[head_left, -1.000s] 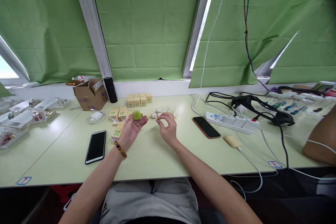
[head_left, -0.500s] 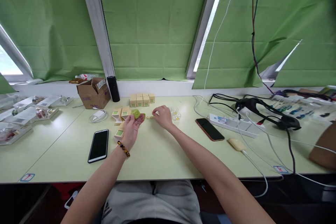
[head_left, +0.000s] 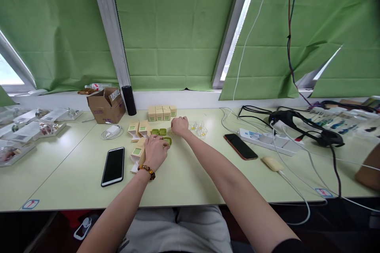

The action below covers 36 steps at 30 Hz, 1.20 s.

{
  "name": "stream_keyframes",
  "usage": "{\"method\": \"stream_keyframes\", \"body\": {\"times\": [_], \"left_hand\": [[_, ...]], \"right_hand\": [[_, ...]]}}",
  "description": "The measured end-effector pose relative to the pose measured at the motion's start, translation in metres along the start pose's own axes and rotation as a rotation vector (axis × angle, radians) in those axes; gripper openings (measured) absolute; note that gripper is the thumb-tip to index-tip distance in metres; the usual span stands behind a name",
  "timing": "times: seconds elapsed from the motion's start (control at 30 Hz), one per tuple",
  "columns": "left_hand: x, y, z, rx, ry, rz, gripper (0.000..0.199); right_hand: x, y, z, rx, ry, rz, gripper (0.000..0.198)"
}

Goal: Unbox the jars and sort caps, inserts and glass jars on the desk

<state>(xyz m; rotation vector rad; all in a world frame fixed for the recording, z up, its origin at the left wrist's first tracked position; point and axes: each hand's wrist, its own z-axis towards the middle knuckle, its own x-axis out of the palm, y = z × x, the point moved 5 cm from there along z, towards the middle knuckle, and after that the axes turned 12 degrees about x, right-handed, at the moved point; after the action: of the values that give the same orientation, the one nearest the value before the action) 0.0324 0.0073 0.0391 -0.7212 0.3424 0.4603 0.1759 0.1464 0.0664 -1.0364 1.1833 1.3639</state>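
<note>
My left hand (head_left: pixel 156 152), palm down with a beaded bracelet at the wrist, has its fingers at a small green box (head_left: pixel 168 140) on the table. Two more small green pieces (head_left: pixel 158 131) lie side by side just behind those fingers. To the right, my right hand (head_left: pixel 179 125) is closed with its fingers bent down towards the table; whatever is in them is hidden. Small clear containers with yellow bits inside (head_left: pixel 201 129) stand beside the right hand. Opened cardboard boxes with green windows (head_left: pixel 138 151) lie left of my left hand.
Several closed small cardboard boxes (head_left: pixel 162 113) stand in a row at the back. A phone (head_left: pixel 113 166) lies on the left, another phone (head_left: pixel 240 146) on the right. Cables surround a power strip (head_left: pixel 265 142). A brown carton (head_left: pixel 106 106) and black cylinder (head_left: pixel 128 100) stand back left.
My left hand has turned from palm up to palm down and lowered its small green box to the table. My right hand has shifted slightly left, its fingers more curled.
</note>
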Motion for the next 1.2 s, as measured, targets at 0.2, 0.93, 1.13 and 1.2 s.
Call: {"method": "stream_keyframes", "body": {"times": [0.2,0.93,1.13,1.2], "left_hand": [[0.002,0.001,-0.001,-0.036,0.121,0.158,0.017],[-0.001,-0.017,0.015,-0.078,0.446,0.721,0.021],[0.009,-0.013,0.025,-0.048,0.533,0.873,0.027],[0.011,-0.011,0.027,-0.033,0.54,0.927,0.028]], "right_hand": [[0.006,0.002,0.003,-0.009,0.0,-0.013,0.026],[0.017,-0.041,-0.152,-0.447,-0.245,0.315,0.018],[0.016,-0.037,-0.147,-0.423,-0.196,0.33,0.016],[0.017,-0.037,-0.148,-0.442,-0.19,0.305,0.016]]}}
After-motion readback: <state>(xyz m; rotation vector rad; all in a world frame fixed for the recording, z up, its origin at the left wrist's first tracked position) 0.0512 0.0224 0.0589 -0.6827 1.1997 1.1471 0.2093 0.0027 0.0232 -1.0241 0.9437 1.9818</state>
